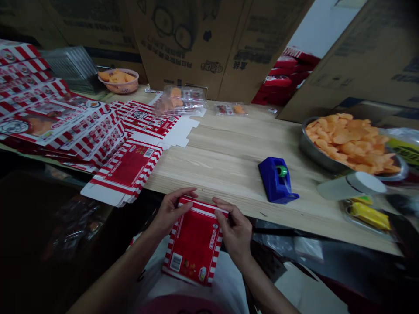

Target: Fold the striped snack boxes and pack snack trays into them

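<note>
We're right in at the hands: the left hand (pixel 170 211) and the right hand (pixel 234 231) both grip a flat red-and-white striped cardboard box (pixel 193 246), held just off the table's front edge above the lap. Fingers curl over its top corners, and an even pressure from both sides looks like the way to keep that card square. Just left of the hands lies a stack of unfolded striped card blanks (pixel 126 172) on the pale wood-grain table (pixel 225 161) (nothing sits between the hands and the box). Further right we've a blue plastic tape dispenser (pixel 276 181), then a steel bowl of orange crisps (pixel 347 144); clear bagged crisps (pixel 180 101) sit beyond.
</note>
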Tool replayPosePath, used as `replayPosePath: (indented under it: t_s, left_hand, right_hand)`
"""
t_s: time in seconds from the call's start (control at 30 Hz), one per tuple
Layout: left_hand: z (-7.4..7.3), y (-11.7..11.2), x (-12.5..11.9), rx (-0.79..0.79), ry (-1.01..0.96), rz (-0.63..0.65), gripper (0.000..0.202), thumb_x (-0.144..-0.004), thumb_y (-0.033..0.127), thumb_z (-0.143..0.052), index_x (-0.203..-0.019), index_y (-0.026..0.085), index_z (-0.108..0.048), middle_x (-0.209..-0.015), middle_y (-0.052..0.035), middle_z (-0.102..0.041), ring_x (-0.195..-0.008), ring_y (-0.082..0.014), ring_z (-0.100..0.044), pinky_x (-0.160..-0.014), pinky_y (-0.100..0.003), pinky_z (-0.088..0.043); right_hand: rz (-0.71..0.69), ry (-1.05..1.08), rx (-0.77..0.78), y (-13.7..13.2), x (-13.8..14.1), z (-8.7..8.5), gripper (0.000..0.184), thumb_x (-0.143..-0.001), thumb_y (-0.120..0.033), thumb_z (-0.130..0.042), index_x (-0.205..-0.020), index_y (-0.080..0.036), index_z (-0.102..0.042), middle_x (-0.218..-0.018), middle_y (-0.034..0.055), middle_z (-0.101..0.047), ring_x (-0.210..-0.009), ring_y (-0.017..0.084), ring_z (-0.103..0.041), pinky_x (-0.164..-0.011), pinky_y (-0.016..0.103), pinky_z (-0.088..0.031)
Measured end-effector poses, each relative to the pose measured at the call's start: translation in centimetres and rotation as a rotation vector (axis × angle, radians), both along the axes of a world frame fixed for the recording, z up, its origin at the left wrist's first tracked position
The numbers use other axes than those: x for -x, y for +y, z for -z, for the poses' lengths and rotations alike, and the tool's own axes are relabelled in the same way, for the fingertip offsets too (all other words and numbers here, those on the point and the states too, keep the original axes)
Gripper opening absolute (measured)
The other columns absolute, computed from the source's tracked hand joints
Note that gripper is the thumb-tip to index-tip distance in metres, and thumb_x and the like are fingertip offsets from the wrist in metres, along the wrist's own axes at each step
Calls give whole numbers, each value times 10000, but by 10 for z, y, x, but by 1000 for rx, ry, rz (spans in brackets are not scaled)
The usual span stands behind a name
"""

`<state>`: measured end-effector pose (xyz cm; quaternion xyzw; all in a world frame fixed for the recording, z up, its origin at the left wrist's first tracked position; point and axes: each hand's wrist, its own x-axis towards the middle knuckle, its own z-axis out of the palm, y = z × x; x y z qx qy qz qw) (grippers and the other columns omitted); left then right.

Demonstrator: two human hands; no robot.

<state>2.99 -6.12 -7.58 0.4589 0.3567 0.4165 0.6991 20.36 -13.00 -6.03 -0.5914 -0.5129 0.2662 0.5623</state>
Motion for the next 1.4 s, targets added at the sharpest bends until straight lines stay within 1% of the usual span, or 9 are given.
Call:
replayPosePath:
  t_s: [0.2, 0.3, 0.37, 0.53, 0.67, 0.77, 0.9, 1.17, 1.4]
  left_hand:
    - [-1, 6, -6, -95, 91, 17, 121, -706, 277, -726, -763, 171, -717, -809, -36, -667, -807, -162, -592, -752, -258, -445]
    - [-1, 8, -4, -96, 132, 12, 124, -697, 283, -734, -728, 167, -706, -776, -36, -665, -772, -167, -594, -719, -259, -447]
    - [-1, 9, -2, -99, 174, -7, 128, -694, 284, -737, -738, 167, -708, -791, -40, -671, -778, -173, -597, -718, -258, -451]
    - [7, 16, -4, -20, 189, 18, 148, -681, 309, -751, -730, 178, -699, -817, -26, -666, -767, -170, -594, -690, -246, -466]
    - [6, 16, -18, -17, 182, 58, 162, -663, 318, -764, -722, 182, -700, -802, -22, -665, -767, -168, -595, -691, -239, -473]
    - [1, 15, -24, -7, 172, 82, 167, -671, 330, -756, -724, 182, -700, -794, -24, -659, -746, -164, -592, -667, -238, -478]
    - [-1, 14, -22, 27, 165, 100, 167, -682, 332, -748, -716, 180, -687, -770, -10, -634, -706, -146, -573, -627, -225, -473]
    - [6, 17, -17, 50, 188, 43, 191, -609, 296, -797, -677, 176, -664, -713, 18, -621, -658, -118, -559, -597, -194, -454]
    - [-5, 12, -29, 22, 200, 76, 203, -610, 297, -781, -667, 162, -641, -629, 22, -601, -578, -113, -538, -537, -204, -433]
  right_hand:
    - [-26, 52, -3, -4, 4, 10, 74, -838, -194, -582, -814, -211, -650, -918, 60, -717, -1009, 225, -646, -942, 423, -472]
    - [-73, 111, 82, -7, -10, 7, 79, -824, -223, -611, -895, -208, -643, -1039, 79, -696, -1022, 220, -637, -921, 402, -484]
    - [5, 115, 85, -6, -38, 2, 154, -820, -246, -616, -968, -207, -635, -1103, 89, -671, -1019, 210, -631, -887, 374, -496]
    - [622, -96, -60, 2, -151, -15, 164, -777, -342, -613, -780, -179, -625, -921, 62, -660, -919, 191, -594, -774, 312, -472]
    - [558, 14, 196, 9, -202, -18, 270, -603, -398, -712, -671, -142, -664, -692, 34, -639, -655, 159, -551, -544, 255, -417]
    - [480, 103, 239, 17, -202, -11, 282, -534, -395, -742, -609, -131, -677, -560, 11, -606, -510, 124, -496, -457, 231, -353]
    - [545, 213, 159, 23, -191, 0, 256, -508, -374, -751, -580, -149, -653, -542, -9, -591, -501, 110, -484, -474, 234, -361]
    - [603, 391, -81, -4, -168, 14, 264, -543, -363, -768, -554, -167, -591, -832, 25, -613, -709, 142, -582, -684, 332, -514]
    - [598, 421, -23, -7, -170, 40, 250, -538, -328, -775, -570, -171, -584, -605, -41, -544, -598, 107, -534, -743, 337, -513]
